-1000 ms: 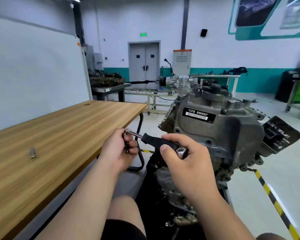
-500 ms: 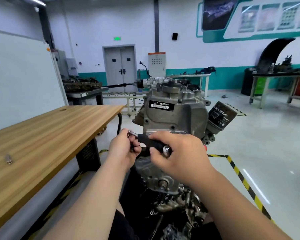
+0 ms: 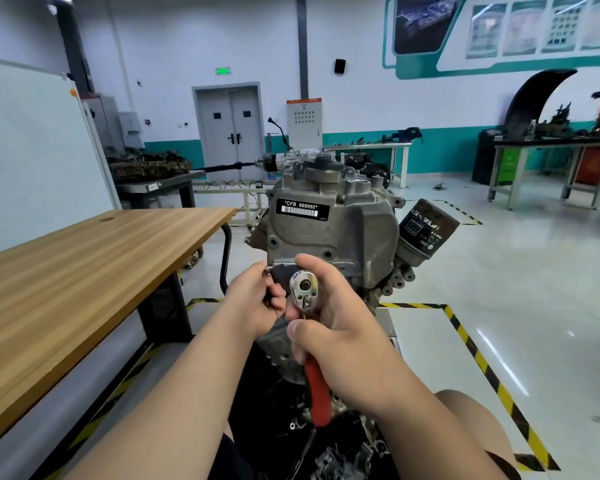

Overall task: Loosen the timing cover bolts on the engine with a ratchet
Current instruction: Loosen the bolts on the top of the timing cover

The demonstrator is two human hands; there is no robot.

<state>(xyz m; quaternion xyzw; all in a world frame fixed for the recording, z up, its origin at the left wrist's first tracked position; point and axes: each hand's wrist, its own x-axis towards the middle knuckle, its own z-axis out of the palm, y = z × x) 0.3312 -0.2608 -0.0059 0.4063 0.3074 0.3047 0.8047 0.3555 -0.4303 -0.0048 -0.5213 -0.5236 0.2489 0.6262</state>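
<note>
Wooden table (image 3: 101, 258) stands at the left, just beside the work; nothing of the task is on the part seen.

Left hand (image 3: 257, 303): fingers curled, pinching a short black piece (image 3: 279, 273) with a bright metal tip; whether it is a socket or an extension cannot be told.

Ratchet (image 3: 303, 289): held in front of the engine, the back of its chrome head turned toward the person, red handle running down below the palm; the black piece sits just beside the head on its left; whether the two are joined is hidden by the fingers.

Right hand (image 3: 347, 334): closed round the ratchet just under the head, forefinger over the top, thumb across the neck.

Engine (image 3: 371, 237): upright on its stand straight ahead, well within reach; the cover (image 3: 326, 233) faces the person; the bolts (image 3: 328, 254) that show appear to sit in their holes; the lower ones are behind the hands.

Oil filter (image 3: 426, 230): fitted on the engine's right flank.

Finding: the tool is in hand but does not look seated on a bolt; judged to be at the setting-up stage; no bolt appears loosened; all the loosening seems left to do.
</note>
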